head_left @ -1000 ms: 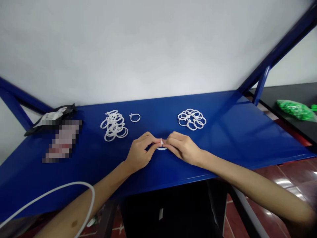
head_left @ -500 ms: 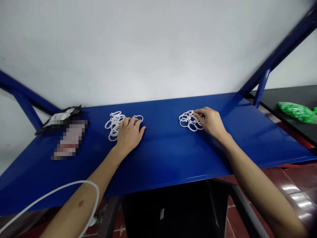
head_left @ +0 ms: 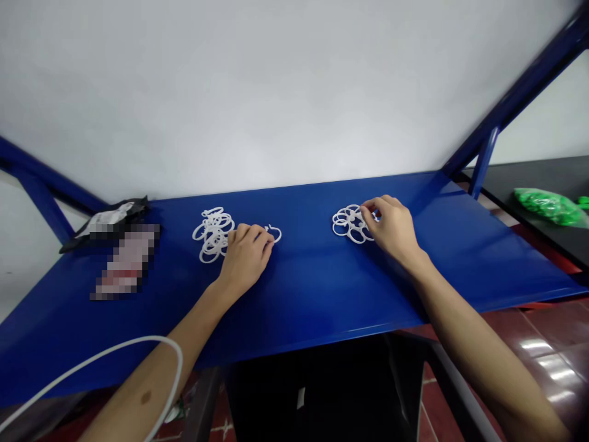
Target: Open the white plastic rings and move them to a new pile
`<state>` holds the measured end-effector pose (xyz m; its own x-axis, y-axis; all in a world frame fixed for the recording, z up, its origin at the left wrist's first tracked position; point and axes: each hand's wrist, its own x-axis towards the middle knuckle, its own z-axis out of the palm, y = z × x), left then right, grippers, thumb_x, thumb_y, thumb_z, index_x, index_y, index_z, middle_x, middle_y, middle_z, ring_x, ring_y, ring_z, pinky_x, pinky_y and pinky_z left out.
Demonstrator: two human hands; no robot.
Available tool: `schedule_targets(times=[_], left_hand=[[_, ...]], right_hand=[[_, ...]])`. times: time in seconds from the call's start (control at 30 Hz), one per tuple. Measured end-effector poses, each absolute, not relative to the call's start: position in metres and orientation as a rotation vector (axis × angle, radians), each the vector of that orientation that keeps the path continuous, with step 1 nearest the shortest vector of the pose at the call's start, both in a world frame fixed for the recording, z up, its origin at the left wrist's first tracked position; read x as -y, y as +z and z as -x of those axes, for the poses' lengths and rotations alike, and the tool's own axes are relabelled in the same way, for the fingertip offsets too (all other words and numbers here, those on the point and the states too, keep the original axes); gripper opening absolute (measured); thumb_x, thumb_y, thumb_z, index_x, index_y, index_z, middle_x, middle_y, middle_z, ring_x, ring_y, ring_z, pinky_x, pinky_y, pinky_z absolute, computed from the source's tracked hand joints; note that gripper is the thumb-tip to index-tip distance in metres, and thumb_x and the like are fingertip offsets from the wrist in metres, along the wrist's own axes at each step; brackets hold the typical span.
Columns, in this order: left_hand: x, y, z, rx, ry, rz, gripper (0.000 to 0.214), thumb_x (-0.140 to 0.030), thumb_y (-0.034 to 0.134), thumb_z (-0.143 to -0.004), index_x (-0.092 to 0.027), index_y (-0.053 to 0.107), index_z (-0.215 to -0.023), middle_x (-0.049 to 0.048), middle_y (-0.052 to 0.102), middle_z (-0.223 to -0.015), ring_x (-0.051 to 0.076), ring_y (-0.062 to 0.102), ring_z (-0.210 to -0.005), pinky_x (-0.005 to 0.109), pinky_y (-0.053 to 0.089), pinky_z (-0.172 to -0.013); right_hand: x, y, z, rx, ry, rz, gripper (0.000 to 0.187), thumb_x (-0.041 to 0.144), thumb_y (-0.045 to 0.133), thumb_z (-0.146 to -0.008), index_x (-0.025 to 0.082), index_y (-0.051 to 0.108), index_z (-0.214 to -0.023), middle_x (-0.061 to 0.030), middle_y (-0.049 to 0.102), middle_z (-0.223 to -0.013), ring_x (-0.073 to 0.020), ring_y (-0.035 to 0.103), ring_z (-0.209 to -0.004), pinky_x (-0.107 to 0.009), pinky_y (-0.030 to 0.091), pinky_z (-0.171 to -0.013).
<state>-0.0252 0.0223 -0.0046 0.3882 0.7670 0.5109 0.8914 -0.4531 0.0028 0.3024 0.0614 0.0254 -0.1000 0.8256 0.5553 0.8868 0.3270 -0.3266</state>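
My left hand [head_left: 247, 253] grips a white plastic ring [head_left: 277, 234] that has a gap and a small knob at its top; the ring sticks out past the fingertips on the right. Just left of this hand lies a loose pile of similar white rings [head_left: 212, 234], partly covered by the fingers. Over on the right, my right hand [head_left: 391, 224] has its thumb and fingers closed at the edge of a flower-like cluster of white rings [head_left: 352, 224]. The hand hides the cluster's right side and the ring part at the fingertips.
Both hands are over a blue table [head_left: 299, 294] against a white wall. On its left lie a black plastic package [head_left: 110, 218] and a blurred flat packet [head_left: 129, 261]. A white cable [head_left: 105, 355] arches over my left forearm. A bag of green items [head_left: 547, 207] rests on a dark table.
My left hand has shifted right from the pile, bringing a ring along in its fingers. My right hand stays at the cluster, whose rings now look more spread and orderly.
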Motion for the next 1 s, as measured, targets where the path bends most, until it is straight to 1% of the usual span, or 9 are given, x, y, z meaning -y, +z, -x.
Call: schedule_targets(times=[0.1,0.17,0.27,0.4,0.5,0.6,0.73,0.83,1.0], left_hand=[[-0.012,0.001,0.013,1.3,-0.778,2.438,0.014,-0.021,0.057,-0.098,-0.02,0.07,-0.095,0.0075,0.07,-0.096,0.025,0.055,-0.092,0.041,0.042,-0.081],[-0.006,0.004,0.006,1.144,-0.832,2.477,0.012,-0.019,0.058,-0.098,-0.02,0.07,-0.096,0.0059,0.071,-0.095,0.023,0.056,-0.091,0.039,0.043,-0.081],[0.001,0.006,0.0,0.909,-0.84,2.519,0.012,-0.015,0.059,-0.097,-0.021,0.069,-0.095,0.0031,0.071,-0.094,0.02,0.058,-0.088,0.036,0.044,-0.081],[0.005,0.005,-0.003,0.724,-0.832,2.529,0.014,-0.01,0.061,-0.094,-0.021,0.069,-0.095,0.0024,0.072,-0.093,0.019,0.059,-0.086,0.035,0.045,-0.083],[0.007,0.004,-0.005,0.699,-0.863,2.54,0.013,-0.011,0.062,-0.094,-0.022,0.068,-0.096,0.002,0.072,-0.093,0.018,0.06,-0.085,0.035,0.046,-0.082],[0.008,0.006,-0.007,0.839,-1.057,2.564,0.01,-0.018,0.064,-0.094,-0.023,0.066,-0.103,0.0035,0.071,-0.097,0.018,0.063,-0.088,0.034,0.051,-0.083],[0.008,0.008,-0.006,1.339,-1.421,2.571,0.016,-0.026,0.063,-0.096,-0.02,0.066,-0.111,0.0055,0.072,-0.101,0.018,0.068,-0.089,0.032,0.056,-0.08],[0.008,0.007,-0.005,1.612,-1.479,2.746,0.013,-0.03,0.065,-0.096,-0.022,0.071,-0.103,0.0007,0.076,-0.093,0.014,0.07,-0.078,0.028,0.057,-0.075],[0.009,0.005,-0.008,1.797,-1.491,2.834,0.009,-0.027,0.067,-0.094,-0.023,0.074,-0.094,-0.0022,0.078,-0.091,0.014,0.072,-0.079,0.025,0.056,-0.078]], right_hand=[[-0.042,0.029,-0.275,2.024,0.087,1.264,0.023,0.033,0.053,-0.1,0.02,0.069,-0.091,-0.0083,0.071,-0.088,-0.0227,0.063,-0.084,-0.037,0.049,-0.077],[-0.028,0.028,-0.255,2.12,0.374,1.108,0.02,0.037,0.057,-0.099,0.021,0.07,-0.099,-0.0064,0.073,-0.094,-0.0201,0.065,-0.083,-0.035,0.051,-0.075],[-0.015,0.021,-0.232,2.083,0.734,1.032,0.02,0.036,0.061,-0.097,0.021,0.068,-0.107,-0.0035,0.073,-0.09,-0.0157,0.065,-0.073,-0.031,0.052,-0.068],[-0.013,0.011,-0.225,1.9,0.992,1.085,0.017,0.036,0.063,-0.095,0.02,0.066,-0.099,-0.0015,0.072,-0.085,-0.0132,0.064,-0.068,-0.028,0.051,-0.063],[-0.015,0.007,-0.227,1.807,1.142,1.049,0.02,0.038,0.066,-0.093,0.02,0.065,-0.101,-0.0015,0.072,-0.085,-0.0132,0.065,-0.069,-0.028,0.053,-0.063],[-0.016,0.006,-0.227,1.778,1.139,1.035,0.018,0.037,0.066,-0.093,0.02,0.065,-0.099,-0.0014,0.072,-0.081,-0.0127,0.065,-0.067,-0.027,0.052,-0.061],[-0.012,0.009,-0.225,1.806,1.071,1.011,0.018,0.037,0.065,-0.094,0.02,0.065,-0.097,-0.001,0.071,-0.078,-0.0124,0.064,-0.065,-0.026,0.05,-0.059],[-0.009,0.009,-0.224,1.897,0.961,0.966,0.015,0.035,0.063,-0.096,0.02,0.065,-0.094,-0.0007,0.07,-0.078,-0.012,0.063,-0.065,-0.025,0.05,-0.059],[-0.007,0.004,-0.225,2.094,0.702,0.822,0.015,0.03,0.059,-0.1,0.019,0.062,-0.091,-0.0034,0.068,-0.083,-0.0137,0.063,-0.071,-0.027,0.049,-0.064]])
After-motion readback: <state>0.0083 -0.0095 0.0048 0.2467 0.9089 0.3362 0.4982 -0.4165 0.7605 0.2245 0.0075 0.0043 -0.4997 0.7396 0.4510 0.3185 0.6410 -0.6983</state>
